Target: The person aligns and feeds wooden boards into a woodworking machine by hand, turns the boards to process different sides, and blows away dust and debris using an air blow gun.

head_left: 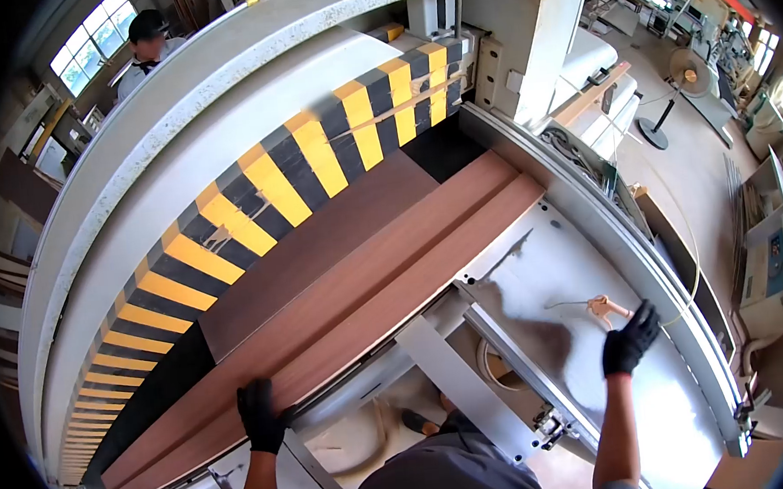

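Observation:
My left hand [263, 417], in a black glove, rests on the near edge of a long reddish-brown board [360, 307], fingers laid over it and thumb apart. A second strip of the same color [322, 291] runs along its far side, and a wider brown panel [318, 250] lies beyond. Over the metal table on the right, my right hand [631, 341], also black-gloved, is closed around the rear end of a pinkish air blow gun [604, 307]. Its thin nozzle points left. A pale yellow hose [694, 287] comes out on the hand's other side.
A yellow-and-black striped beam [294, 169] spans the machine above the panels. Another person [149, 57] stands behind the machine. A metal rail [610, 218] borders the table on the right. A fan [674, 93] stands on the floor farther off.

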Demonstrator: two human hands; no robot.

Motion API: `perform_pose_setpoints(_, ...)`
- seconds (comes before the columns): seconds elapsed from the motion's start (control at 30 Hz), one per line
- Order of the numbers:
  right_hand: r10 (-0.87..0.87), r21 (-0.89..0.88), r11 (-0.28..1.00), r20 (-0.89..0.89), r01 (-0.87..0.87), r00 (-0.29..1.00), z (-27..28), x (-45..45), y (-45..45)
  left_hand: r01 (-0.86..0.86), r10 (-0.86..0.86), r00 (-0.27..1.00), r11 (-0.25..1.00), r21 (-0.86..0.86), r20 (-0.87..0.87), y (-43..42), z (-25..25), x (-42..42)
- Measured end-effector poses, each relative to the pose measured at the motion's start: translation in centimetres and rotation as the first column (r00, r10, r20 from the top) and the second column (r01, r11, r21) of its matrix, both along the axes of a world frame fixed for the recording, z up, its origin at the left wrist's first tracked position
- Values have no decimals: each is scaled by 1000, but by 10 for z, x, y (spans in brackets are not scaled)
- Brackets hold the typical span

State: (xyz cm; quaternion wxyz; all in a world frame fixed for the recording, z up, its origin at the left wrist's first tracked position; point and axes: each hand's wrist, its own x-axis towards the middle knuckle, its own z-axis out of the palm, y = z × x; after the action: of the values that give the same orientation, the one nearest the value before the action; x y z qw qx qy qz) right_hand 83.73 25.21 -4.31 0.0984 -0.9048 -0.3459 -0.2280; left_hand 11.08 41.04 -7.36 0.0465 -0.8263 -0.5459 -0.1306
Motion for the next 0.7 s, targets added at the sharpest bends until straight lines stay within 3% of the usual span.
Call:
perform_pose_setpoints(0.03, 212, 117, 972, -54, -205, 976, -18, -15, 1, -51, 51, 999, 999, 2, 19, 0, -1, 4)
perform_pose_setpoints(0.07, 455, 275, 887, -391, -370, 800, -24, -62, 9, -104, 104, 994, 995, 0, 35, -3, -1, 7)
perform_pose_setpoints(0.1, 632, 108, 762, -338, -638, 698, -11, -117, 11, -107, 107, 994, 994, 3, 32, -5, 0, 7)
perform_pose_setpoints(0.13, 651, 163, 663, -606, -730, 457, 3, -166, 21, -93, 92, 994, 996, 15, 53, -4, 2, 7)
perform_pose_setpoints(0.17, 702, 41, 574, -540, -818, 465, 6, -206, 17, -82, 79, 994, 996, 32, 78, -3, 3, 9)
perform_pose_setpoints(0.23, 734, -5, 533, -496, -846, 465, -22, -244, 21, -88, 87, 994, 996, 15, 60, -6, 3, 8)
perform_pose_setpoints(0.33, 767, -123, 484, -417, -867, 487, -21, -265, 37, -66, 67, 998, 997, 31, -8, -2, 8, 9)
perform_pose_setpoints(0.43, 843, -120, 502, -155, -856, 516, -117, -260, 50, -62, 60, 998, 993, 103, 28, -5, 21, 9)
perform_pose_setpoints(0.5, 811, -13, 460, -401, -888, 426, -33, -268, 19, -102, 101, 993, 995, 19, 56, -11, 38, 17)
perform_pose_setpoints(0.63, 815, -46, 336, -486, -941, 315, -35, -257, 17, -121, 119, 990, 992, 22, 76, -18, 34, 12)
perform_pose_setpoints(0.7, 799, -135, 353, -472, -926, 373, -35, -255, 17, -122, 119, 988, 992, 22, 99, -19, 41, 15)
